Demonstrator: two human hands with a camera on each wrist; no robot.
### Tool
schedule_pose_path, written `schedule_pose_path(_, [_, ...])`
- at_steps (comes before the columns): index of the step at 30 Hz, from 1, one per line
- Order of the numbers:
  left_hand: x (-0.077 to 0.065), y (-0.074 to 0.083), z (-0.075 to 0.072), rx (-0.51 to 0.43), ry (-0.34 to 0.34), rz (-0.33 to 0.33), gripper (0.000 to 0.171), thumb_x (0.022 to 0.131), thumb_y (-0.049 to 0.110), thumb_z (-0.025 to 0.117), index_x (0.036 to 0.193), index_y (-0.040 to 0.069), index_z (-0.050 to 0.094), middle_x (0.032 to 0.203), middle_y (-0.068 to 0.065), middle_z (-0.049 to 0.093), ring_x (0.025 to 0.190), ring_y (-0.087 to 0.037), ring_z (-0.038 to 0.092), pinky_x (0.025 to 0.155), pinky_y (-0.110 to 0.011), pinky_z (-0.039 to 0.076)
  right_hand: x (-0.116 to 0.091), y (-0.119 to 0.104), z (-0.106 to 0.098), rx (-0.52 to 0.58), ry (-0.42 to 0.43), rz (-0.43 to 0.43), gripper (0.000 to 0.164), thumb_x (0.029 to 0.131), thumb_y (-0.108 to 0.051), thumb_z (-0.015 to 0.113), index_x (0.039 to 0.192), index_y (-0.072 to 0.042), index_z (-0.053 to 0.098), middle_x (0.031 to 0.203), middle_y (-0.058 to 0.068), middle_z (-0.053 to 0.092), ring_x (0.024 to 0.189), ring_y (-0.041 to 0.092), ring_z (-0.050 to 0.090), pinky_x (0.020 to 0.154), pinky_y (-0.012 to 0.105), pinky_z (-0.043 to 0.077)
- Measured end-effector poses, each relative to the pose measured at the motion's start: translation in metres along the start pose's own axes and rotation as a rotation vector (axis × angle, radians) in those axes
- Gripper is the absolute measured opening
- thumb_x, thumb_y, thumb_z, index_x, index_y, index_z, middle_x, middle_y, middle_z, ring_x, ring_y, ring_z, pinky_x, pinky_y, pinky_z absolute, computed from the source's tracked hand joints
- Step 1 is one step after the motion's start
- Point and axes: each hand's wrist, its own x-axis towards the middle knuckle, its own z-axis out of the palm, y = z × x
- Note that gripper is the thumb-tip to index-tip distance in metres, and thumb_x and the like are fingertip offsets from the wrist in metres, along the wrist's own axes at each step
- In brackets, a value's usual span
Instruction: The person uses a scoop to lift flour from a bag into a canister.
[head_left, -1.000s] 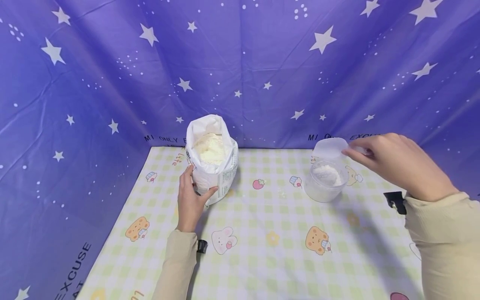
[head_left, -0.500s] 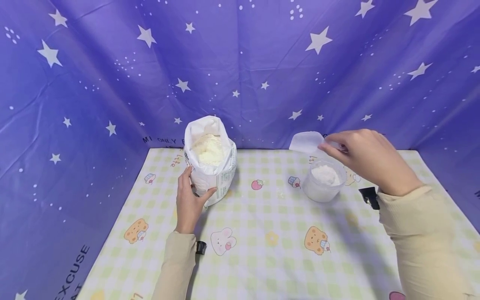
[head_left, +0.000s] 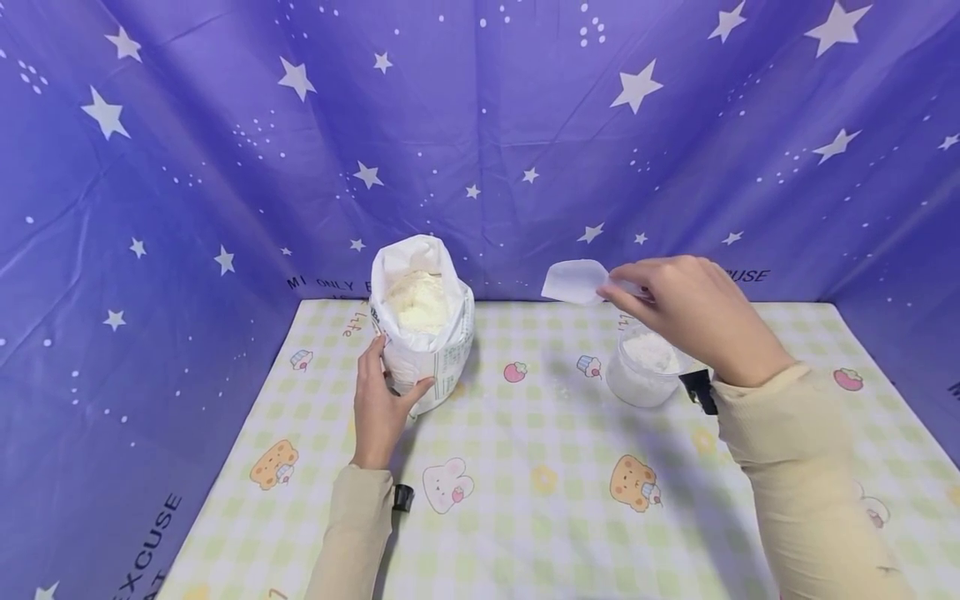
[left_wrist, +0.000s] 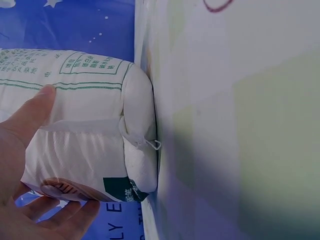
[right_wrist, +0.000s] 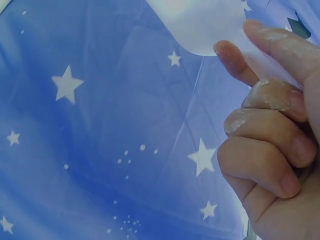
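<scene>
A white flour bag [head_left: 442, 367] with green print stands upright with its top gaping, pale powder [head_left: 420, 304] heaped inside. My left hand [head_left: 381, 408] grips its near side, thumb on one face and fingers around the other; the left wrist view shows the bag's stitched bottom edge [left_wrist: 140, 135] against the tabletop. In my right hand [head_left: 690, 308], a translucent white scoop [head_left: 576, 281] is held by its handle between thumb and fingers, up in the air. Powder dusts the curled fingers [right_wrist: 267, 95] in the right wrist view. Below that hand sits a clear tub [head_left: 643, 387] of white powder.
A checked cloth with cartoon prints covers the table [head_left: 525, 533]. Purple star-patterned curtains [head_left: 480, 125] rise behind it and along both sides. The tub stands toward the back right, partly covered by the right hand in the head view.
My right hand has carried the scoop from over the tub leftward, toward the bag, and the scoop's blade has tilted flatter. The left hand and bag stay in place.
</scene>
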Motion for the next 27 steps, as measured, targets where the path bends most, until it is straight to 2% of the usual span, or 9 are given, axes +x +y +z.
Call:
schedule_pose_path(12, [0.0,0.001,0.001,0.006,0.005,0.009,0.097,0.075,0.027,0.088,0.152,0.007,0.032,0.153,-0.015,0.036,0.136,-0.029,0.043,0.105,-0.04,0.05,0.014,-0.019,0.012,0.038,0.015,-0.046,0.025,0.098,-0.024,0.064,0.073,-0.019,0.061,0.057,-0.008,0.035,0.052,0.008,0.032,0.05,0.025,0.031])
schedule_pose_path(16, [-0.001,0.001,0.0,0.003,0.012,0.007,0.098,0.073,0.025,0.089,0.151,0.007,0.033,0.151,-0.016,0.038,0.134,-0.03,0.045,0.105,-0.042,0.051,0.02,-0.024,0.019,0.047,-0.003,-0.062,0.023,0.098,-0.025,0.064,0.076,-0.016,0.065,0.06,-0.007,0.048,0.053,0.009,0.039,0.051,0.028,0.04])
schedule_pose_path(19, [-0.001,0.001,0.0,0.005,0.015,0.001,0.097,0.073,0.025,0.089,0.151,0.006,0.034,0.151,-0.016,0.038,0.133,-0.03,0.046,0.105,-0.042,0.051,0.024,-0.03,0.022,0.059,-0.02,-0.078,0.019,0.097,-0.027,0.064,0.088,-0.013,0.073,0.071,-0.004,0.064,0.057,0.01,0.051,0.055,0.033,0.051])
schedule_pose_path(21, [-0.001,0.001,-0.001,0.008,0.015,-0.001,0.097,0.073,0.025,0.089,0.15,0.006,0.034,0.151,-0.016,0.038,0.134,-0.03,0.045,0.105,-0.042,0.051,0.028,-0.034,0.024,0.062,-0.027,-0.086,0.02,0.098,-0.029,0.064,0.092,-0.013,0.075,0.077,-0.004,0.069,0.06,0.011,0.057,0.058,0.035,0.054])
schedule_pose_path(24, [-0.001,0.0,0.0,0.01,0.014,0.002,0.097,0.073,0.026,0.089,0.15,0.006,0.034,0.152,-0.015,0.037,0.135,-0.03,0.044,0.105,-0.041,0.051,0.033,-0.04,0.027,0.07,-0.036,-0.096,0.021,0.098,-0.03,0.062,0.087,-0.015,0.073,0.074,-0.006,0.066,0.058,0.01,0.055,0.056,0.032,0.052])
schedule_pose_path(27, [-0.001,0.0,0.0,0.007,0.013,0.003,0.097,0.073,0.026,0.089,0.15,0.006,0.034,0.152,-0.016,0.037,0.135,-0.03,0.044,0.105,-0.041,0.05,0.038,-0.046,0.03,0.078,-0.039,-0.108,0.027,0.099,-0.03,0.061,0.076,-0.017,0.065,0.065,-0.007,0.054,0.054,0.01,0.045,0.052,0.029,0.044])
